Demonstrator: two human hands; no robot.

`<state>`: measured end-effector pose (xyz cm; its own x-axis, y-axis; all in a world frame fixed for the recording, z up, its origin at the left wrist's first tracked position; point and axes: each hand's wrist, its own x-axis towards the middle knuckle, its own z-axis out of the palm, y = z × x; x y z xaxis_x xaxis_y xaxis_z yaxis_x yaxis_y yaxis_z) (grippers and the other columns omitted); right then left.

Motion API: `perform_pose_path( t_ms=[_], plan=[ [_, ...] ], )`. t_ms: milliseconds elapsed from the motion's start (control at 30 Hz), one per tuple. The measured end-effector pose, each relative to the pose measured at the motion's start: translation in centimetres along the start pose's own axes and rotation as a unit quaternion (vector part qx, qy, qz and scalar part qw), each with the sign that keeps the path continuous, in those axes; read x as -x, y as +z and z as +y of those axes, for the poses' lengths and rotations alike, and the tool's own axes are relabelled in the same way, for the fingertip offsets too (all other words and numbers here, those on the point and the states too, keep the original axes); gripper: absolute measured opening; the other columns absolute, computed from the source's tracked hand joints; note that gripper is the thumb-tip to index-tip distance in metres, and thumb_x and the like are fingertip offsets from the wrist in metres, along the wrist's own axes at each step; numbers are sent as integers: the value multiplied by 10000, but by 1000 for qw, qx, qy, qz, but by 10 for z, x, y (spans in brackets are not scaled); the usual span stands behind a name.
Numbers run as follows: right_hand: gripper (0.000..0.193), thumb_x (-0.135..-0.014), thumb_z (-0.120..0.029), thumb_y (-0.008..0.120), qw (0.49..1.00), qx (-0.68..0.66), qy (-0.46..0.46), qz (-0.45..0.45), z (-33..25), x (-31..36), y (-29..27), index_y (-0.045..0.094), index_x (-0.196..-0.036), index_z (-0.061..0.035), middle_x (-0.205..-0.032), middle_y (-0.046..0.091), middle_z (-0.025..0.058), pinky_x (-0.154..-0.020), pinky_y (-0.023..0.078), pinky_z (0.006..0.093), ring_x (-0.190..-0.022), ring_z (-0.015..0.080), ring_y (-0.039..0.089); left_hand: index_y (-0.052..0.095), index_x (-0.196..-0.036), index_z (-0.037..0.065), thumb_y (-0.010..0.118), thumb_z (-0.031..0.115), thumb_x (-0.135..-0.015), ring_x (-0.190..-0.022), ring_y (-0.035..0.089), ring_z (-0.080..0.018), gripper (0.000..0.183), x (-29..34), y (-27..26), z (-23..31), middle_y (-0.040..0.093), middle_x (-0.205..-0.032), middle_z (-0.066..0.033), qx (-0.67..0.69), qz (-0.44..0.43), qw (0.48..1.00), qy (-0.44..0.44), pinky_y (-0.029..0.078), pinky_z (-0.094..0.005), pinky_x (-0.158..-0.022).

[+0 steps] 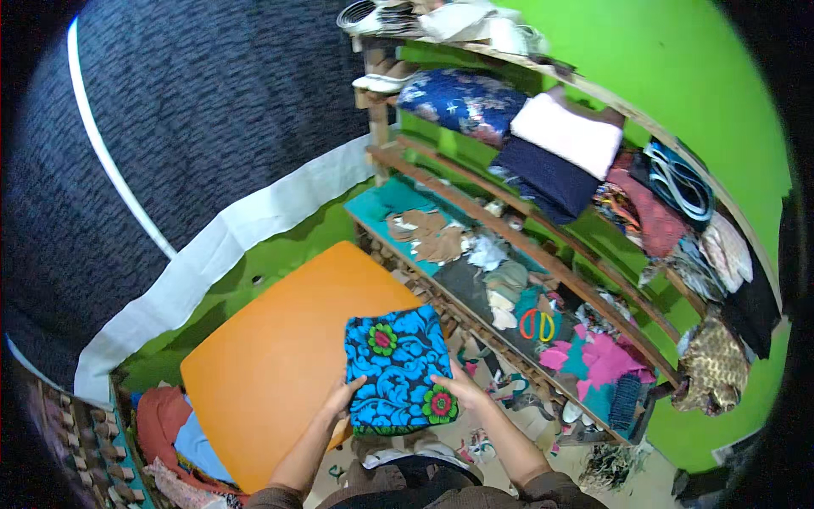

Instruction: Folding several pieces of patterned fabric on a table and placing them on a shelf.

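Between my two hands is a folded cloth (pixel 397 373), black with blue leafy swirls and red-and-green flowers. My left hand (pixel 343 395) grips its left edge, the thumb lying on top. On the opposite edge my right hand (pixel 462 388) holds it the same way, thumb over the print. The fingers of both hands are partly hidden beneath the fabric. The cloth is held in front of my body, overlapping the near right part of an orange tabletop (pixel 280 339).
A wooden rack (pixel 475 199) along the green wall carries folded fabrics, including a white cloth (pixel 566 134). Scissors (pixel 537 325) with red and yellow handles lie among scraps on its lower shelf. Fabric offcuts litter the floor. Clothes (pixel 165 428) are heaped left of the table.
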<state>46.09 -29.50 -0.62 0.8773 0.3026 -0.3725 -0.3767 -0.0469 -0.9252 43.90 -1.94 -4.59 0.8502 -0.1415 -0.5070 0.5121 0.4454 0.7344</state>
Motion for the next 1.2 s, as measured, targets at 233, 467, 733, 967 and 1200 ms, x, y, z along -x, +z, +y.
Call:
perform_pose_path(
  t_ms=[233,467,733,967,1200],
  plan=[
    [818,-786,-127,678,976,-125,-170,-43,-123,11,-68,163,-1422,-106,-1360,355,97,-1039,282,377,-1230,217,373,317,-1351,66,631,171,-826,-1125,506,-261,620,-2,112,89,492,-1259,-114,26,-107,966,234,436,-444,-943],
    [794,-865,-142,603,941,-127,-308,-61,-243,31,-87,82,-1464,-166,-1424,279,67,-1036,288,360,-1274,199,317,374,-1313,55,600,146,-856,-1069,542,-215,517,-6,188,173,534,-1206,-98,28,-159,938,306,468,-385,-894],
    [672,-861,-245,599,941,-159,-296,-39,-344,6,-137,223,-1416,-200,-1352,408,94,-903,457,396,-1144,235,494,281,-1390,73,584,132,-860,-1078,525,-218,614,-22,285,273,491,-1247,-133,-24,-132,929,344,461,-373,-896],
    [437,-867,-339,561,943,-212,-251,-46,-394,-9,-212,512,-1189,-47,-1047,633,146,-759,536,428,-840,273,649,409,-1257,0,568,120,-861,-899,630,-209,443,-69,369,336,590,-1090,-135,-66,-234,926,290,546,-353,-779],
    [392,-868,-313,558,927,-203,-308,73,-414,-2,-240,557,-1138,-30,-1057,635,128,-796,522,407,-892,266,636,305,-1340,11,602,120,-838,-932,624,-246,593,-93,425,360,573,-1127,-161,-87,-262,932,234,541,-388,-783]
  ],
)
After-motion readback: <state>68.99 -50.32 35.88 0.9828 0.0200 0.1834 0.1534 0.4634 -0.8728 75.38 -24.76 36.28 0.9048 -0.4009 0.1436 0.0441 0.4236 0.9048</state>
